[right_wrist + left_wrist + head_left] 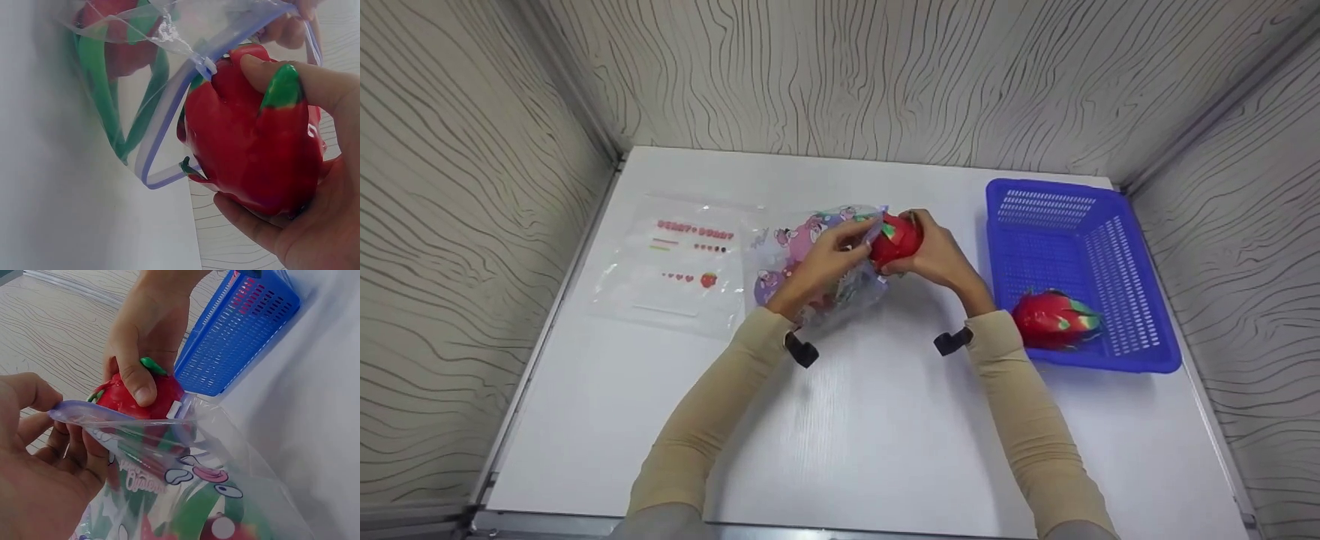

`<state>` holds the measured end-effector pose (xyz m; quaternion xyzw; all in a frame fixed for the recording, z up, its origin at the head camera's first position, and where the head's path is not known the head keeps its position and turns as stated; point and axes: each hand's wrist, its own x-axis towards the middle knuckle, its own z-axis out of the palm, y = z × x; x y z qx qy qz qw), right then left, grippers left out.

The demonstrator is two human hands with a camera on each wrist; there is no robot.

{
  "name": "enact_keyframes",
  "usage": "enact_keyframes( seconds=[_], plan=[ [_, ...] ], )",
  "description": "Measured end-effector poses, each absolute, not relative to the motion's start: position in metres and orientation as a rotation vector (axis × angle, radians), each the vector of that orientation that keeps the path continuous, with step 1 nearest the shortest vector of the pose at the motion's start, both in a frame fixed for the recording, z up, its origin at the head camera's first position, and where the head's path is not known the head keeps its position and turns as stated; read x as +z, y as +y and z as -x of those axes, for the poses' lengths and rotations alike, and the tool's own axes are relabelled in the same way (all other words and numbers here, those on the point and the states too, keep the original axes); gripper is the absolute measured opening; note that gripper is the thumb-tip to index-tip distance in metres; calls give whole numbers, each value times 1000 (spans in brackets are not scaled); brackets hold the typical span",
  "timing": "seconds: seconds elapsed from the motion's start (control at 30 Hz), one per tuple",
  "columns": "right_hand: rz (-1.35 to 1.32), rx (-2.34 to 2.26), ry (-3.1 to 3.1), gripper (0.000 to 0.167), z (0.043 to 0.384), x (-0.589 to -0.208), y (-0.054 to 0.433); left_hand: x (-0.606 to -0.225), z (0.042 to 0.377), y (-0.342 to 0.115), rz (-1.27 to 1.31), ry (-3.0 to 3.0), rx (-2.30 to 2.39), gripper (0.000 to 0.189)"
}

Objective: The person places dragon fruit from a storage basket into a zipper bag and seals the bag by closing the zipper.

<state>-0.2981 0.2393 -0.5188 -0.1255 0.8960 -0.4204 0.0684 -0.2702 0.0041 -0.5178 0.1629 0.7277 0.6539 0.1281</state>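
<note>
A red dragon fruit [253,140] with green-tipped scales sits in the grip of my right hand [936,251], thumb on one side and fingers on the other. Its front end is in the mouth of a clear zip bag [225,455] printed with cartoon figures. My left hand [829,262] pinches the bag's purple zip edge [90,410] between thumb and fingers and holds the mouth apart. Inside the bag, another red and green fruit [121,50] shows through the plastic. A white slider sits on the zip beside the held fruit.
At the right stands a blue plastic basket [1031,255] with another dragon fruit [1054,321] in its near part. A second clear bag [675,262] with red print lies flat on the left of the white table [840,442]. Patterned walls enclose the table's back and sides.
</note>
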Motion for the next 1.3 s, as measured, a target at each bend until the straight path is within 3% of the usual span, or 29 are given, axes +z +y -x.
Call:
enact_keyframes(
  seconds=[0.43, 0.73, 1.3],
  plan=[
    [479, -1228, 2734, 98, 295, -524, 225, -517, 273, 5, -487, 2141, 1932, 52],
    [362, -1259, 2655, 103, 294, -513, 232, -516, 271, 3, -481, 2105, 1924, 53],
    [244, -1231, 2527, 94, 287, -497, 238, -516, 271, 3, -491, 2165, 1841, 53]
  ],
)
